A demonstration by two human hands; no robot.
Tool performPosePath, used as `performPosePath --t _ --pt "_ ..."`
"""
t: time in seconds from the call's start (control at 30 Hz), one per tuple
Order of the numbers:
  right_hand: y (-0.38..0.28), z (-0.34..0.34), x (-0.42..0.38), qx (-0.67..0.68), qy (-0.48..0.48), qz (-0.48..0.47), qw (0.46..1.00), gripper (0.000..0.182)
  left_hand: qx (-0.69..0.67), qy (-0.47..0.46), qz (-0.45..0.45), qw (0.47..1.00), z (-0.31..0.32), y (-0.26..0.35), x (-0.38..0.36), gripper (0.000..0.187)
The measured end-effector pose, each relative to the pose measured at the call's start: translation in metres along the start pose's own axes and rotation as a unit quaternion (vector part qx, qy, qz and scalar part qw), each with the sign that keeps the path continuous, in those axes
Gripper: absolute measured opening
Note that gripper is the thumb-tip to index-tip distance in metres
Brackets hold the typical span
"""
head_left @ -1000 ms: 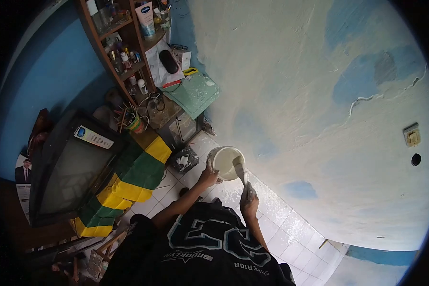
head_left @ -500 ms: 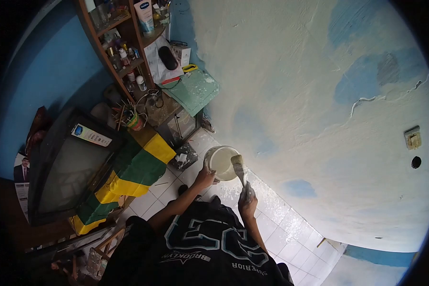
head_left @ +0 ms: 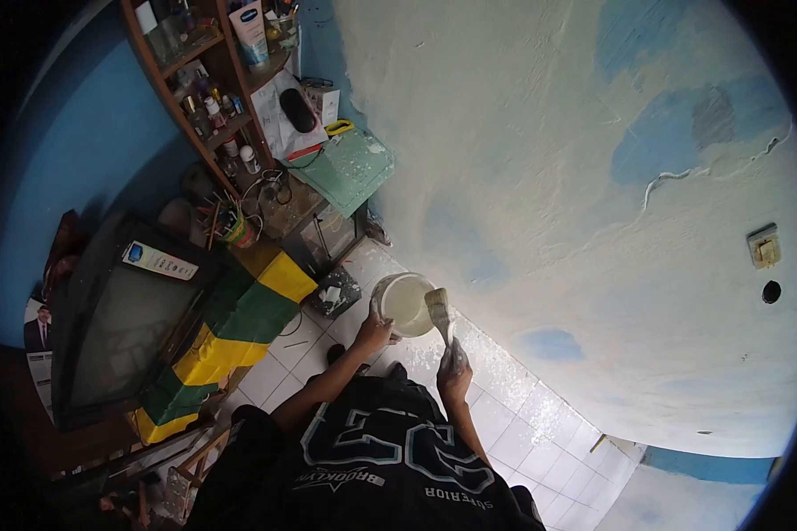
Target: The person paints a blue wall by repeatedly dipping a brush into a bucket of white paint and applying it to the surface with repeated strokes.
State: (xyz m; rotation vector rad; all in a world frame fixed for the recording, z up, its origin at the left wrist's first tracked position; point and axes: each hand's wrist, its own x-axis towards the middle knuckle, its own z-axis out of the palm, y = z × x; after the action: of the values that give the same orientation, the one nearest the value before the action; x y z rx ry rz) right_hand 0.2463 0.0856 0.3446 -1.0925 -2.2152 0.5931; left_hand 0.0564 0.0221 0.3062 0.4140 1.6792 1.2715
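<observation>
A pale round bucket (head_left: 406, 277) with light, whitish contents is held in front of my body by my left hand (head_left: 375, 334), whose fingers wrap its lower left side. In my right hand (head_left: 454, 379) is a paintbrush (head_left: 438, 310), gripped by the handle with its bristles pointing up. The bristle end overlaps the bucket's right rim in this view. Whitish smears cover the right fingers and the brush handle. To the right rises the wall (head_left: 540, 212), coated unevenly in off-white with blue patches showing through.
White floor tiles (head_left: 514, 442) carry paint splatter along the wall's foot. On the left are a television (head_left: 133, 319), a green and yellow cloth (head_left: 239, 323) and a wooden shelf (head_left: 205, 146) of bottles. A small dark box (head_left: 335, 294) stands beyond the bucket. A wall socket (head_left: 764, 246) is at right.
The surroundings have shifted slightly left in view as my head moved. Both hands keep their holds, with the bucket and brush in nearly the same positions.
</observation>
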Motion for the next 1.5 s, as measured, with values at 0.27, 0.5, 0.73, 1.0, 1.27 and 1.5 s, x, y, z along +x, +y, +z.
performPosePath --t 0.27,0.5,0.73,1.0,1.27,1.5 --pt "0.0 -0.003 0.0 -0.002 -0.027 0.005 1.0 0.024 -0.08 -0.013 -0.039 0.996 0.004 -0.021 0.015 0.069" --pt "0.001 -0.002 0.001 0.006 -0.034 0.024 0.999 0.024 -0.075 -0.007 -0.056 0.996 0.005 -0.024 0.016 0.07" --pt "0.018 0.001 0.008 0.002 -0.029 -0.003 1.0 0.026 -0.037 -0.012 -0.015 0.999 0.003 -0.015 0.019 0.07" --pt "0.065 0.044 0.008 0.016 -0.055 0.128 0.99 0.021 0.092 0.002 0.005 0.996 0.018 -0.088 0.097 0.064" --pt "0.177 0.128 0.029 -0.038 -0.031 0.068 0.996 0.02 -0.007 -0.033 -0.025 0.999 0.068 -0.164 0.198 0.066" --pt "0.277 0.211 0.011 0.279 0.017 0.348 0.895 0.023 -0.027 -0.07 -0.024 0.997 0.098 -0.226 0.277 0.068"
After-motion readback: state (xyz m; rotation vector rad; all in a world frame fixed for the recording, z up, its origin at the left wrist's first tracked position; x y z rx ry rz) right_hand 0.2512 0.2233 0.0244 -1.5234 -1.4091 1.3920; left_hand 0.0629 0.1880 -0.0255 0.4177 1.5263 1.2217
